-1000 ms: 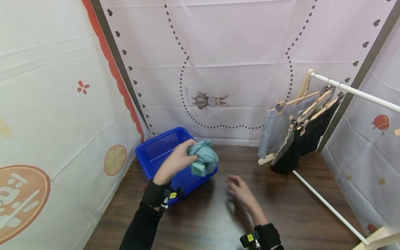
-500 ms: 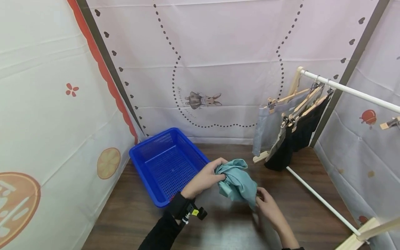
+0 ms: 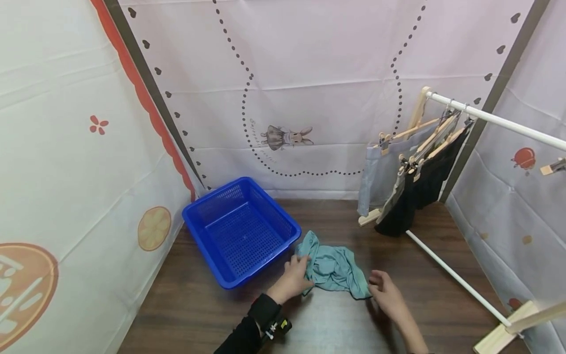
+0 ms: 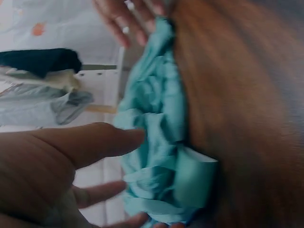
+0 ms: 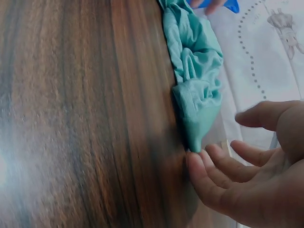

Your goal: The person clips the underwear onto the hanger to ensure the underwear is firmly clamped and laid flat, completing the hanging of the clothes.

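Observation:
A crumpled teal cloth garment (image 3: 333, 268) lies on the brown wood-grain tabletop (image 3: 208, 319). At its left end is my left hand (image 3: 292, 281), thumb and fingers spread apart; in the left wrist view the thumb stands in front of the teal folds, and whether the fingertips touch them I cannot tell. My right hand (image 3: 389, 295) is by the garment's right corner, fingers loosely bent. In the right wrist view its fingertips (image 5: 195, 161) meet or nearly meet the pointed end of the cloth, and the thumb is well apart from them.
A blue perforated plastic basket (image 3: 245, 238) stands left of the garment. At the right, a rack with a white rail (image 3: 499, 120) carries clothes on wooden clip hangers, including black shorts (image 3: 435, 184) and a light blue-grey garment (image 3: 369, 182). A white lower bar (image 3: 457, 278) runs along the table.
The teal garment came out from over the basket in my left hand, moved right and down, and now lies on the table. Both hands have let go; my right hand had reached its right end.

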`<state>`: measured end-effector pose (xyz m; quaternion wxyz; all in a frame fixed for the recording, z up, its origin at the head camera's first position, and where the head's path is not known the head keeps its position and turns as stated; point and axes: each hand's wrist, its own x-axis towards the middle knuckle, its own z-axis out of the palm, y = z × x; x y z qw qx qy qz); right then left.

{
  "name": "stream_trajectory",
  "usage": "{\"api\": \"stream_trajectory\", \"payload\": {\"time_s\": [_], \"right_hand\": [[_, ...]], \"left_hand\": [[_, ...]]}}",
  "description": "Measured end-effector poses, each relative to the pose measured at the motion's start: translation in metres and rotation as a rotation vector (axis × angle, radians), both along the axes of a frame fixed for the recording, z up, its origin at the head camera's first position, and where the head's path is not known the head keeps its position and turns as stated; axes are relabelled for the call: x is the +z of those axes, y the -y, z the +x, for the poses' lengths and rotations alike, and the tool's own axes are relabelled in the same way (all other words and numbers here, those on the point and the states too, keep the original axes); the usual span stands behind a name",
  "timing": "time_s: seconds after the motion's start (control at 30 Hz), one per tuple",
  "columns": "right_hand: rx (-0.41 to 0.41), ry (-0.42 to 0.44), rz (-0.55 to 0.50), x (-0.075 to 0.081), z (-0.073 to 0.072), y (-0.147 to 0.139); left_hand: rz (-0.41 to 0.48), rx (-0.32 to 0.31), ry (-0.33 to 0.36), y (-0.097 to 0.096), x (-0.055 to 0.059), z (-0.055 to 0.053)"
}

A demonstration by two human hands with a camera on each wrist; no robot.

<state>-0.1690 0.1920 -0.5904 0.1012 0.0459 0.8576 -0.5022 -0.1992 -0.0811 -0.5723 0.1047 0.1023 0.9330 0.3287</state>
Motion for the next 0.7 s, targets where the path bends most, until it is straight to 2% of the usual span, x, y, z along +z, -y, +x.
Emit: {"api": "stream_trajectory", "payload": {"time_s": [0.1, 0.2, 0.27, 0.4, 0.47, 0.57, 0.7], "right_hand": [[0.024, 0.012, 0.065, -0.004, -0.005, 0.007], [0.039, 0.011, 0.107, -0.006, -0.009, 0.013], [0.036, -0.003, 0.102, -0.005, -0.011, 0.016], [0.006, -0.005, 0.004, 0.005, -0.017, 0.015], [0.012, 0.002, -0.003, 0.009, -0.020, 0.015], [0.095, -0.004, 0.075, 0.005, -0.022, 0.022], [0.209, -0.043, 0.227, -0.008, -0.018, 0.044]], "left_hand": [[-0.062, 0.042, 0.020, -0.003, -0.008, 0.006], [-0.068, 0.050, 0.008, -0.005, -0.014, 0.007], [-0.048, 0.052, -0.018, -0.004, -0.014, 0.006], [-0.015, 0.072, -0.070, 0.004, 0.001, 0.002], [0.000, 0.076, -0.114, 0.009, 0.012, 0.002], [0.051, 0.055, -0.201, 0.016, 0.027, 0.003], [0.145, 0.027, -0.299, 0.019, 0.041, 0.004]]}}
